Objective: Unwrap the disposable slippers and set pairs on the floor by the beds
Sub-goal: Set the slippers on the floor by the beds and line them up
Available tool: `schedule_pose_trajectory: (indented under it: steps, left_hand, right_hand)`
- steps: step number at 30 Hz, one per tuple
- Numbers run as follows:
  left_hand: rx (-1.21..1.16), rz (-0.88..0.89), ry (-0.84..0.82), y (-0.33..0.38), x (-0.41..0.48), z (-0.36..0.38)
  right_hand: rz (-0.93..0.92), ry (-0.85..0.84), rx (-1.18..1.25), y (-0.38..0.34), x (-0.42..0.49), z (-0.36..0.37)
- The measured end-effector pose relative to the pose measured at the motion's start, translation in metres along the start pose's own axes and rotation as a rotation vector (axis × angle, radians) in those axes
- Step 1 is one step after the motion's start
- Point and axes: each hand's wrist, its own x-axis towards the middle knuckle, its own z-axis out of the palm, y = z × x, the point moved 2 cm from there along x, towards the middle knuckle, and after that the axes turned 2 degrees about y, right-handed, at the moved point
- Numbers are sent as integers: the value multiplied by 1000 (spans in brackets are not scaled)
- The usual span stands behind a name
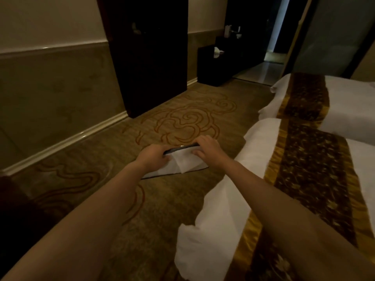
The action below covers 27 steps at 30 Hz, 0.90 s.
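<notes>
Both my hands hold a pair of white disposable slippers (182,165) with dark edging, out in front of me above the carpet. My left hand (154,156) grips the left end and my right hand (207,151) grips the right end, fingers curled over the dark upper edge. The slippers lie flat against each other; I cannot tell whether any wrapper is around them. The near bed (233,199) with white sheets and a gold and brown runner lies just to the right of my hands.
A second bed (345,102) stands beyond the first. A dark wardrobe (150,67) and a low dark cabinet (213,63) line the left wall. Patterned carpet (166,209) runs between the wall and the beds. A doorway opens at the far end.
</notes>
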Motion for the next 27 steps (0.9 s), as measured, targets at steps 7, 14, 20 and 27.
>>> schedule_pose_trajectory:
  steps: [7,14,20,27]
  left_hand:
    - [-31,17,-42,-69,119,-15]
    - [-5,133,-94,-145,276,3]
    - [-25,226,-151,-197,418,-1]
    - [-63,377,-196,-188,570,23]
  right_hand:
    - [-14,15,-16,34,128,29]
    - [116,-32,-46,96,259,75]
    - [251,9,-19,140,366,87]
    - [421,40,8,238,439,87]
